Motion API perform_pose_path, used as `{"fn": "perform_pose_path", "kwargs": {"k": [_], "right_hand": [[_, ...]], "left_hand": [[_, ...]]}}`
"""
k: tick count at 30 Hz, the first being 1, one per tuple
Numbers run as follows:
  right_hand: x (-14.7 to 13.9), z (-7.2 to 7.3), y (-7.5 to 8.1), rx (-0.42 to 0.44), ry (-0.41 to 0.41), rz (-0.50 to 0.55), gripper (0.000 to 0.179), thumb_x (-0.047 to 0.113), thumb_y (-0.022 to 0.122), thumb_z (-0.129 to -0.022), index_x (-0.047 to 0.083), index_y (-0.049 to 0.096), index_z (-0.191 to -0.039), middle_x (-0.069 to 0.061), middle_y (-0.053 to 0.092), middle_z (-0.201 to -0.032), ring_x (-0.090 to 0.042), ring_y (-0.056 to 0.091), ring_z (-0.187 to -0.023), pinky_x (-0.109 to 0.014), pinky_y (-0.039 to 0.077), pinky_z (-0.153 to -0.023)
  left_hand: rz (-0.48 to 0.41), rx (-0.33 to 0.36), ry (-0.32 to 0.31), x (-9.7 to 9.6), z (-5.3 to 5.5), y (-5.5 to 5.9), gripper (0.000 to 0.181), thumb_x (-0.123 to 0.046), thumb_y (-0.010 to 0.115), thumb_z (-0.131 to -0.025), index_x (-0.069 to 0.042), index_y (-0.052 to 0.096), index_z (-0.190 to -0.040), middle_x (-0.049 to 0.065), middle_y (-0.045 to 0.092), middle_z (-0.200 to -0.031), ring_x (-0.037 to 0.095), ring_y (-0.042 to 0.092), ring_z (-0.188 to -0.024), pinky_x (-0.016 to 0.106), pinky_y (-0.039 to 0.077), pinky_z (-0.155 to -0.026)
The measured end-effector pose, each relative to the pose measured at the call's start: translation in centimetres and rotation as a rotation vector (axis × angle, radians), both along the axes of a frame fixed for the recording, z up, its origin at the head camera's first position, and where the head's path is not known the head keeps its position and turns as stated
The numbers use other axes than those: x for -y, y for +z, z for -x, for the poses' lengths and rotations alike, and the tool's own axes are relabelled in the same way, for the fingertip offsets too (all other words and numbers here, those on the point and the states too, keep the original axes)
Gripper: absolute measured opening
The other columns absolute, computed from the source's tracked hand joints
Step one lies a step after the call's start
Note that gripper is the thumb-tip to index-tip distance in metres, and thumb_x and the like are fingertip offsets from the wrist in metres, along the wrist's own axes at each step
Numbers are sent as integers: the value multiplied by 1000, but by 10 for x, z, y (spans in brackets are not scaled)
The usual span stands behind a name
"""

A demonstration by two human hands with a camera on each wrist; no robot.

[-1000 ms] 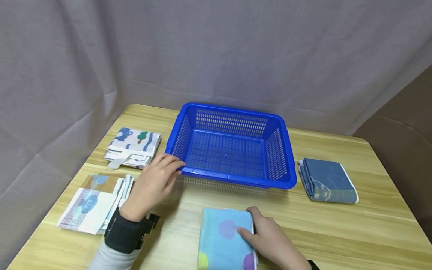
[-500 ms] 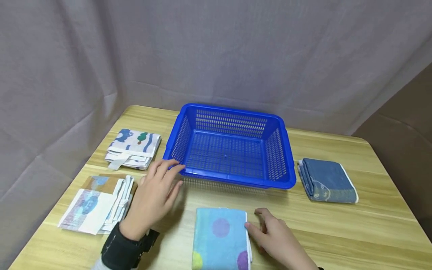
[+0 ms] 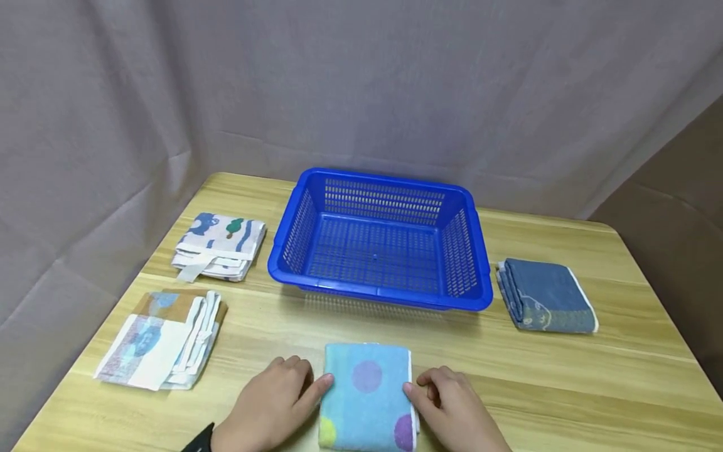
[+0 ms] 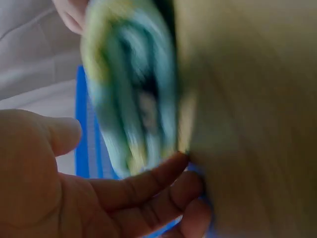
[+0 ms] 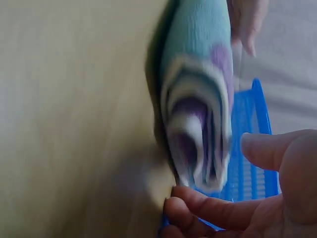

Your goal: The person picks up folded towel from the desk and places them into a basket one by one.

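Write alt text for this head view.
Fingers of a person's left hand and right hand flank a folded light blue spotted towel on a wooden table. Behind it is a blue basket; a white patterned towel and a partly brown towel lie left, a dark blue towel right.

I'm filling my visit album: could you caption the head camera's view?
Left hand and right hand flank a folded spotted towel on a wooden table, blue basket beyond.

I see a smooth wooden tabletop (image 3: pixel 565 383) with a soft sheen. The basket (image 3: pixel 378 291) looks like glossy, perforated plastic to me. The spotted towel (image 3: pixel 367 405) is matt cloth, finely ribbed in my right wrist view; the curtain (image 3: pixel 361 81) is dull, wrinkled fabric.
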State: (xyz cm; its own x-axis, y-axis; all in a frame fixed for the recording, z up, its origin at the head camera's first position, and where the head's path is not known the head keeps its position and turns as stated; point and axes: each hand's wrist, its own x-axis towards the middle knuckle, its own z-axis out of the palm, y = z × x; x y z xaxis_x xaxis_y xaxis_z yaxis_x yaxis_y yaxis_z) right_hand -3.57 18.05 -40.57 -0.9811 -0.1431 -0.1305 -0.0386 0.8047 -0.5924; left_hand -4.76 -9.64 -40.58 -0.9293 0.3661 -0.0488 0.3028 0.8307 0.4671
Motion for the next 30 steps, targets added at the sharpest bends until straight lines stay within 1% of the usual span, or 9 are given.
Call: {"fn": "perform_pose_path", "kwargs": {"k": [3, 8, 11, 15, 17, 22, 24, 27, 30], "right_hand": [[6, -1, -1, 32, 46, 61, 31, 47, 59, -87, 18, 54, -76, 7, 46, -70, -12, 42, -71, -30, 38, -66], [10, -2, -1, 73, 90, 158, 34, 42, 62, -86, 15, 48, -71, 3, 45, -68, -10, 41, -61, -24, 36, -54], [11, -4, -3, 36, 98, 158, 27, 40, 64, -84, 16, 54, -76, 3, 49, -77, -13, 44, -70, -29, 40, -63], [13, -8, -4, 29, 90, 165, 32, 44, 64, -83, 15, 60, -97, 3, 51, -94, -17, 43, -88, -41, 41, -79], [13, -8, -3, 109, 82, 272, 41, 41, 63, -85, 8, 56, -108, 0, 53, -94, -18, 47, -87, -40, 44, -79], [12, -10, -1, 402, 48, 774, 54, 21, 58, -92, -9, 29, -127, -17, 59, -105, -26, 59, -91, -36, 53, -72], [12, -10, -2, 484, 16, 913, 60, 16, 57, -92, -9, 18, -131, -20, 58, -113, -30, 58, -96, -40, 52, -74], [9, -11, -4, 537, -43, 1002, 70, 13, 56, -92, -7, 4, -135, -23, 56, -117, -33, 57, -97, -42, 52, -76], [6, -9, -4, 525, -82, 1023, 78, 12, 57, -92, -7, -4, -138, -24, 50, -124, -30, 56, -100, -38, 51, -78]], "left_hand": [[-90, 123, -60, -3, 0, 2, 46, -56, 33, -95, -19, 53, -78, -10, 45, -69, 10, 42, -63, 29, 38, -54], [-200, 217, -136, 0, 4, 2, 32, -40, 40, -98, -18, 50, -79, -7, 45, -70, 9, 42, -63, 27, 38, -57], [-260, 262, -162, 2, 7, 1, 27, -35, 42, -98, -16, 49, -80, -5, 46, -72, 10, 43, -64, 27, 37, -58], [-328, 285, -174, 1, 8, 0, 26, -34, 43, -98, -12, 53, -89, -5, 49, -77, 11, 45, -69, 29, 39, -60], [-369, 308, -173, 0, 9, -1, 25, -35, 44, -97, -12, 53, -92, -4, 50, -77, 11, 46, -70, 29, 39, -61], [-533, 439, -170, -1, 10, -7, 25, -33, 46, -97, -11, 49, -87, -5, 46, -65, 8, 42, -56, 22, 36, -52], [-622, 501, -167, -2, 10, -10, 24, -29, 48, -97, -7, 47, -87, -4, 47, -63, 8, 40, -50, 20, 34, -48], [-762, 604, -126, -3, 11, -14, 25, -22, 51, -96, 1, 43, -102, 0, 53, -65, 12, 46, -53, 21, 36, -47], [-872, 712, -65, -5, 13, -12, 55, -20, 57, -93, 10, 26, -127, 3, 59, -74, 18, 53, -65, 25, 40, -51]]}}
